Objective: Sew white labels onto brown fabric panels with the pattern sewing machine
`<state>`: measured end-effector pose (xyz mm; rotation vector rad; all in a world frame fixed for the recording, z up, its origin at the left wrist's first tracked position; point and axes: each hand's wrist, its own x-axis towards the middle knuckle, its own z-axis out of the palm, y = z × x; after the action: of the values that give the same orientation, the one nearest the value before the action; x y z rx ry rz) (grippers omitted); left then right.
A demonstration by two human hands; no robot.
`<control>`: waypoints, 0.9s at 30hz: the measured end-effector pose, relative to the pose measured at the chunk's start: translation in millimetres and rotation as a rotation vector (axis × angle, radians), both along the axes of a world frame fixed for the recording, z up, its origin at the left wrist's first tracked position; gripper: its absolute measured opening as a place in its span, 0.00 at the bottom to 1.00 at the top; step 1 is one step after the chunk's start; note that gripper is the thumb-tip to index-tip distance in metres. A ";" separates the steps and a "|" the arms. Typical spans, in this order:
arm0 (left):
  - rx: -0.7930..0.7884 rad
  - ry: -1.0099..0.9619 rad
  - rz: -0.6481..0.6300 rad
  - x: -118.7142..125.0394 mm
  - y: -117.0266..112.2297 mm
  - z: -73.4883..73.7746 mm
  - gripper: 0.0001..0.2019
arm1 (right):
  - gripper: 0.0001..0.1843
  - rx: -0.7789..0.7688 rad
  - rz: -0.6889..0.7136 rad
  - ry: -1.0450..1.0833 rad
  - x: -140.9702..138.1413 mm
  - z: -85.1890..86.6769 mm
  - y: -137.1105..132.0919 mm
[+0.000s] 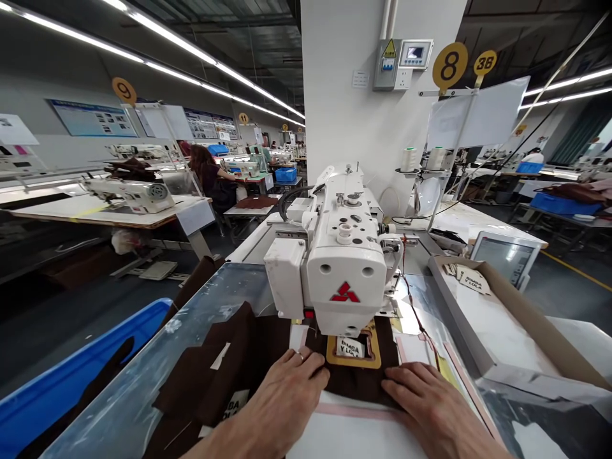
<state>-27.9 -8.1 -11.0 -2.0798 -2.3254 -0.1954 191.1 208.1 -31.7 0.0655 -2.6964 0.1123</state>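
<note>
A dark brown fabric piece lies under the head of a white sewing machine. On the fabric sits a yellow clamp frame, and a white label with black lettering shows inside its opening. My left hand rests on the brown fabric left of the frame, fingers laid down. To the right of the frame, my right hand lies flat with its fingertips at the fabric's edge. Neither hand grips anything. The needle is hidden behind the machine head.
More brown fabric pieces, some with labels, lie on the left of the table. Beyond its left edge is a blue bin. A cardboard box at right contains labels. A tablet-like screen stands behind it.
</note>
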 end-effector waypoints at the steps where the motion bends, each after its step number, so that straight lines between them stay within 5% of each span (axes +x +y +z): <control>1: -0.001 -0.006 -0.014 -3.4 -1.1 0.4 0.15 | 0.17 -0.001 0.005 0.014 -0.7 -0.6 -1.1; 11: -0.006 -0.003 -0.063 -37.0 -8.7 20.0 0.13 | 0.16 -0.077 0.035 0.070 -11.2 -8.5 -10.4; 16: -0.002 -0.046 -0.183 -21.2 -21.4 26.3 0.11 | 0.12 -0.087 0.105 0.147 -8.6 -25.2 -11.9; 23: -0.088 -0.123 -0.254 14.8 -32.2 65.3 0.10 | 0.13 -0.034 0.209 0.119 -3.9 -2.4 -14.4; 27: -0.109 -0.120 -0.241 6.1 -45.8 66.6 0.10 | 0.15 -0.021 0.242 0.197 -12.4 -5.1 -28.2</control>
<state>-21.7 -53.9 55.5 -2.4662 -2.1863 -0.2053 178.7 179.9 -36.9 0.3767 -2.4802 0.1963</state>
